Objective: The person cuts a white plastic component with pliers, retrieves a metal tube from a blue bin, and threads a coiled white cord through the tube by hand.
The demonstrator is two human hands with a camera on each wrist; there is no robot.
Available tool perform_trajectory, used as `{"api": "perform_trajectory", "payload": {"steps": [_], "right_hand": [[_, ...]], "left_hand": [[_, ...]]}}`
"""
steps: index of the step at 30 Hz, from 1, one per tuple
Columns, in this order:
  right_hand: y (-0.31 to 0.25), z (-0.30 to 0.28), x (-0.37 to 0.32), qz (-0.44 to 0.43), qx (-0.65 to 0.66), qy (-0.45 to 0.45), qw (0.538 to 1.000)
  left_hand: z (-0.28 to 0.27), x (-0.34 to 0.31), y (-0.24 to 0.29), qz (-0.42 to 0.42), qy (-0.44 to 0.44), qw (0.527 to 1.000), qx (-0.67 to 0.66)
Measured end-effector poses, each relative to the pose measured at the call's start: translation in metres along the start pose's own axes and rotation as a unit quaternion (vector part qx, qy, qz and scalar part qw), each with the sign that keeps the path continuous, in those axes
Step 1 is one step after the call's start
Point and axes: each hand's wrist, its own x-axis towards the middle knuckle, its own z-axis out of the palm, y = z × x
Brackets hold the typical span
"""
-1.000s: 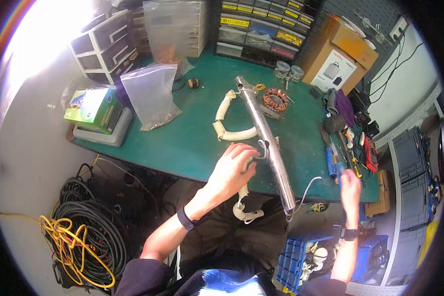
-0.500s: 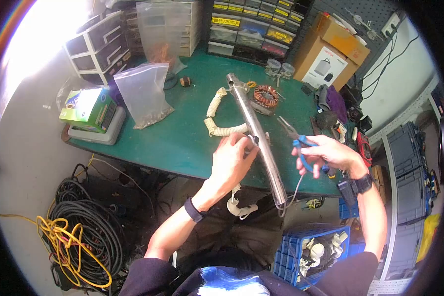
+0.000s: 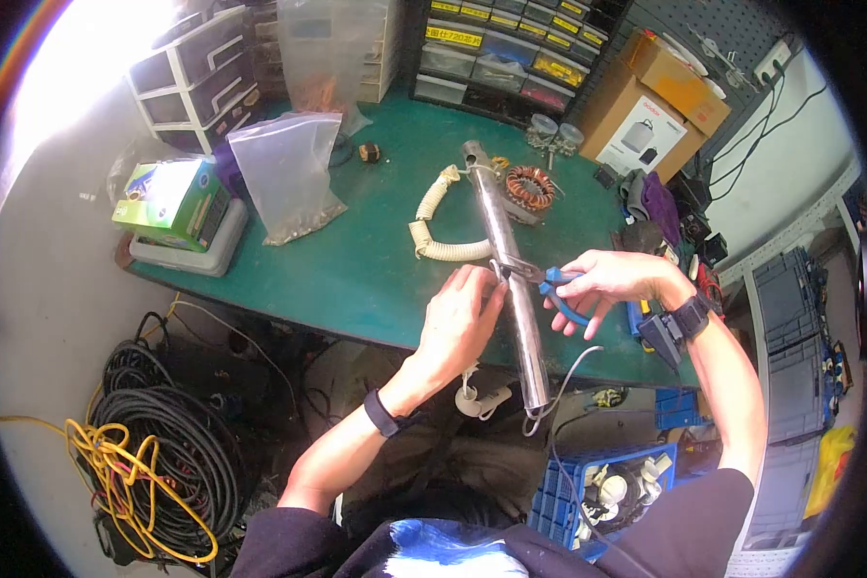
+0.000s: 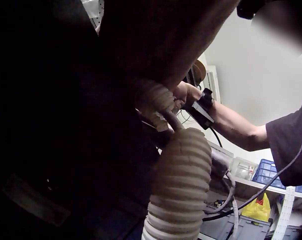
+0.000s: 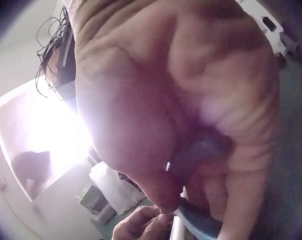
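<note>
A long shiny metal tube [image 3: 529, 352] lies slantwise across the green bench, its near end jutting past the front edge. My left hand [image 3: 456, 320] is beside the tube's middle, fingers curled around a cream corrugated hose [image 4: 180, 182]; the fingertips are right at the tube's side. A grey cable [image 4: 172, 120] shows in a gap between hose sections. With my right hand [image 3: 615, 277] I grip long-nose pliers [image 3: 561, 289] by their blue handles. Their tips reach over the tube, close to my left fingertips. In the right wrist view the palm hides most of the handles [image 5: 203, 145].
A copper-wound ring coil [image 3: 530, 188] sits behind the tube. Hand tools and a purple cloth [image 3: 662, 200] crowd the right side. A clear bag [image 3: 289, 173] and a green box [image 3: 170, 200] stand left. Below are a blue crate [image 3: 552, 496] and coiled black cables [image 3: 154, 433].
My right hand took the blue-handled pliers from the bench's right side and brought them left to the tube. My left hand stayed by the tube's middle, its fingers now closer against it.
</note>
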Motion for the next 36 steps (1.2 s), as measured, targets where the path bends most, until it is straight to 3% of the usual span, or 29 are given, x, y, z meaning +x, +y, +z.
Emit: {"api": "perform_trajectory", "payload": {"steps": [4,8,19,36], "right_hand": [[-0.007,-0.007,0.009,0.013,-0.060,0.021,0.998],[-0.022,-0.011,0.006,0.036,-0.142,0.050,0.988],[-0.042,-0.013,-0.002,0.118,-0.192,0.059,0.972],[-0.053,0.004,0.042,0.083,-0.205,0.019,0.975]], "left_hand": [[-0.002,0.001,-0.002,0.057,-0.002,0.997,0.052],[-0.001,-0.002,-0.002,0.015,-0.013,0.999,0.041],[0.004,-0.007,-0.008,0.005,-0.003,0.999,0.042],[0.002,-0.015,-0.009,0.032,-0.015,0.998,0.047]]}}
